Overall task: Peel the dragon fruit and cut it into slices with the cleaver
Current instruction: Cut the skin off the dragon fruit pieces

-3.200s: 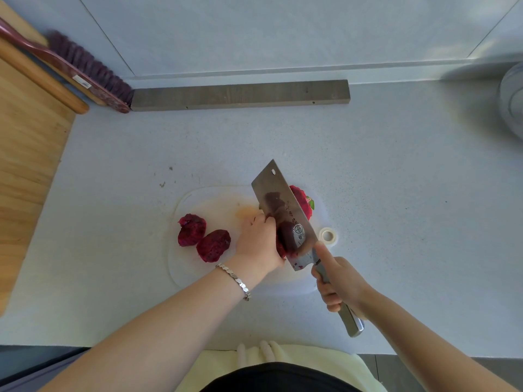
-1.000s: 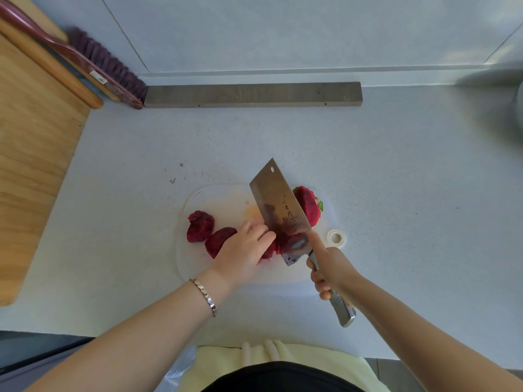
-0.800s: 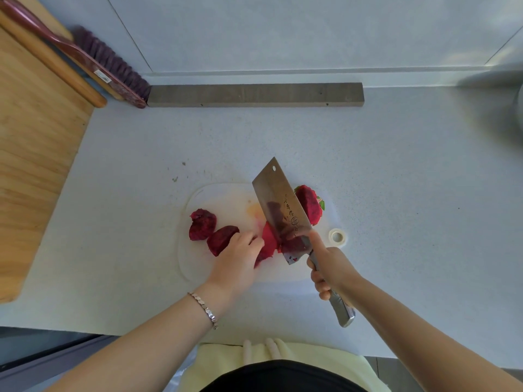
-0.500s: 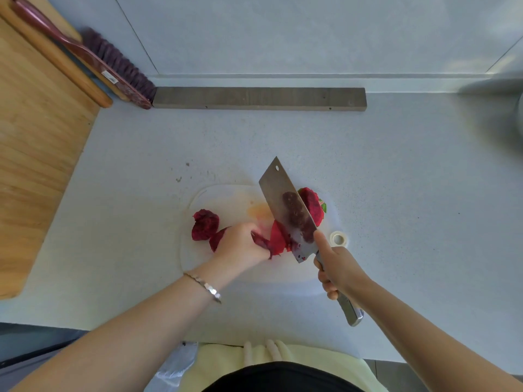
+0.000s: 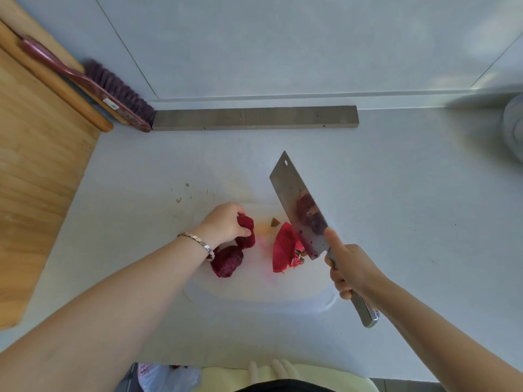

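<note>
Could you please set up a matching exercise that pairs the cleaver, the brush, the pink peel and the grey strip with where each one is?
1. cleaver
2. brush
3. pink peel
4. grey strip

a. flat along the foot of the back wall
b. on the white cutting board
c. in the right hand
d. far left, handle over the wooden board

Pairs: 1-c, 2-d, 3-b, 4-a

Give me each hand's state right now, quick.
Left hand: closed, gripping a dark red dragon fruit piece.
Right hand: closed round the handle of the cleaver.
</note>
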Tool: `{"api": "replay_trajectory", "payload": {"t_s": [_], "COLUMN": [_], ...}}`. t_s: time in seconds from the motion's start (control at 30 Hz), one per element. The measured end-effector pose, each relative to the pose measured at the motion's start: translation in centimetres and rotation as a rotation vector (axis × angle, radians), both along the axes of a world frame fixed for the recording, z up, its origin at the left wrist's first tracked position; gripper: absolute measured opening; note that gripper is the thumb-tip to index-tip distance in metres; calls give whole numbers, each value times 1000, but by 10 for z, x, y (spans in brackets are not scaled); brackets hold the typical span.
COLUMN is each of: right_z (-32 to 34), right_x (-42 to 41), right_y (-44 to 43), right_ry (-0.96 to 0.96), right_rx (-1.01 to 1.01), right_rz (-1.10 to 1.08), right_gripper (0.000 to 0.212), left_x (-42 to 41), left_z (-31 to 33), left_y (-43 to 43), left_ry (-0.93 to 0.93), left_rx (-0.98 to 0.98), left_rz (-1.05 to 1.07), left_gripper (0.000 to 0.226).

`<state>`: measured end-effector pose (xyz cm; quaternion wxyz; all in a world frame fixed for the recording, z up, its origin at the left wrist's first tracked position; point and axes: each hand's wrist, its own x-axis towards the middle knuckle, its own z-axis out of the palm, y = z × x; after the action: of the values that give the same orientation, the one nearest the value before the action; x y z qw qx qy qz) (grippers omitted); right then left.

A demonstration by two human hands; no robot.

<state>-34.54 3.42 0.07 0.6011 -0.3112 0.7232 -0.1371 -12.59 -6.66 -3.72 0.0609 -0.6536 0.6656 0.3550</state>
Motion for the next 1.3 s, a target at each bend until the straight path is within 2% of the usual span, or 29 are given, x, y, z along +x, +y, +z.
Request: {"api": "replay_trajectory", "payload": {"t_s": [0.13,0.2,0.3,0.37,0.43,0.57,0.63,0.7,0.8,0.9,1.0,1.1,1.17,1.3], "right_z": [7,10,13,14,15,12,10,9,8,11,12,6,1,-14], "right_x": [-10,-16,-25,-33,-40,-50,-52,-52,-53,-54,-43,-22,-1,30], "right_y": [-2,-2,-2,-3,-3,0,2,4,7,10,13,15,17,18], "right_ry": [19,18,28,52,71,90,88,80,75,45,-31,-116,-154,-145], "right_rx": [-34,-52,-82,-99,-99,-75,-75,-77,-76,-79,-49,0,33,86], "right_rz": [-35,-66,-126,-159,-178,-193,-189,-187,-194,-212,-214,-175,-130,-67], "right_gripper": [60,59,59,59,58,56,58,58,58,58,56,55,56,58], "left_x": [1,-9,-36,-59,-81,-109,-117,-123,-126,-117,-86,-54,-37,-25], "left_z": [5,10,16,15,9,-5,-7,-6,3,26,45,49,47,37], "left_y": [3,9,16,18,17,11,6,6,9,9,7,13,25,46], "left_ry": [-143,-238,-133,-11,46,-67,-148,-184,-83,95,140,178,194,208], "left_rx": [-56,-188,-389,-361,-245,-122,-147,-178,-222,-255,-254,-146,-84,-74], "left_rz": [-61,-120,-248,-317,-343,-504,-561,-565,-457,-163,143,386,470,488], "left_gripper": [32,39,45,48,57,91,86,71,57,68,70,72,76,74]}}
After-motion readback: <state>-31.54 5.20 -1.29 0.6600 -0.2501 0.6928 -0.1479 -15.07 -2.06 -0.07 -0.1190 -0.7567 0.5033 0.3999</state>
